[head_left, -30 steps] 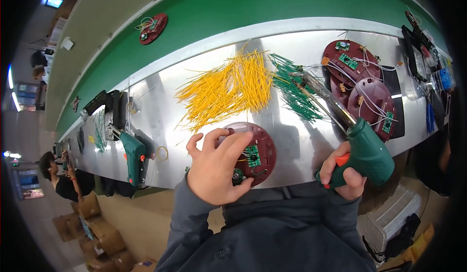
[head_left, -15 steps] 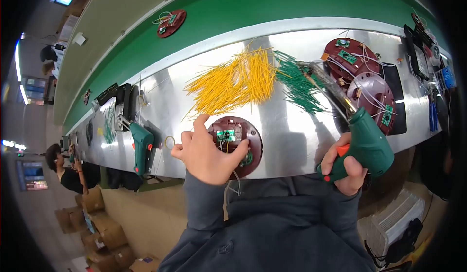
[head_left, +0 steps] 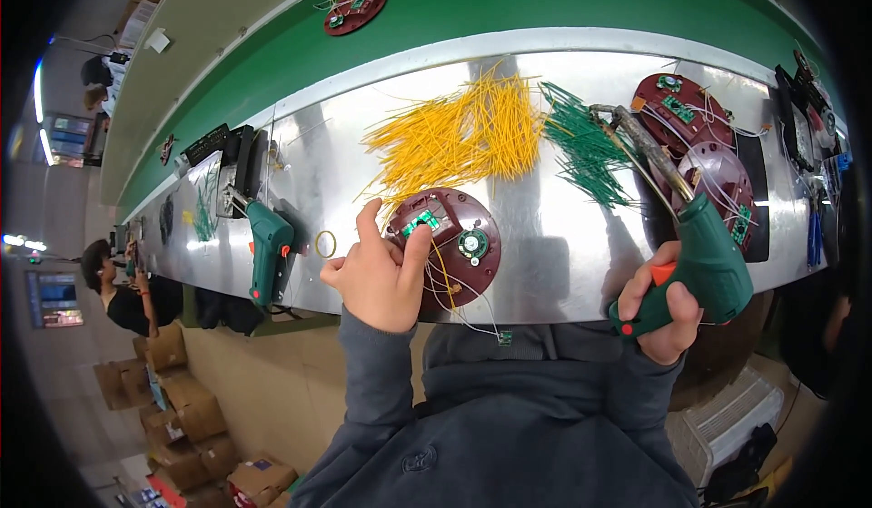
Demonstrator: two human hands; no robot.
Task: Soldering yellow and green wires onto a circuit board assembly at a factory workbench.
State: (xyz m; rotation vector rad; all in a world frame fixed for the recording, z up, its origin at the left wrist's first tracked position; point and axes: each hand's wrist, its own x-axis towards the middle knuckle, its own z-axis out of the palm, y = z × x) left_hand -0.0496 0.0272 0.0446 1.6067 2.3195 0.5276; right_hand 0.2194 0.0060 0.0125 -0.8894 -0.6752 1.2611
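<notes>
A maroon round housing (head_left: pixel 486 217) lies near the table's front edge, carrying a green circuit board, a round green-rimmed part and thin wires. Its wires hang past the edge to a tiny green board (head_left: pixel 505 337). My left hand (head_left: pixel 381 276) is at the housing's left side, thumb over the board and fingers at the rim, apparently gripping it; some fingers are hidden. My right hand (head_left: pixel 668 313) is wrapped round the handle of a green soldering gun (head_left: pixel 713 258) with an orange trigger. The gun's metal tip points up and left, above the green wires.
Beyond my left hand lie yellow wires (head_left: pixel 454 136) in a heap, beside green wires (head_left: pixel 586 149). More maroon housings (head_left: pixel 649 99) lie at right. A second green soldering gun (head_left: pixel 268 249) rests at left, near a yellow ring (head_left: pixel 325 244). Another person (head_left: pixel 136 299) sits far left.
The housing has turned, bringing its round part to the right and its small wired board into view. My left thumb has moved inward onto the board. The right hand still holds the soldering gun.
</notes>
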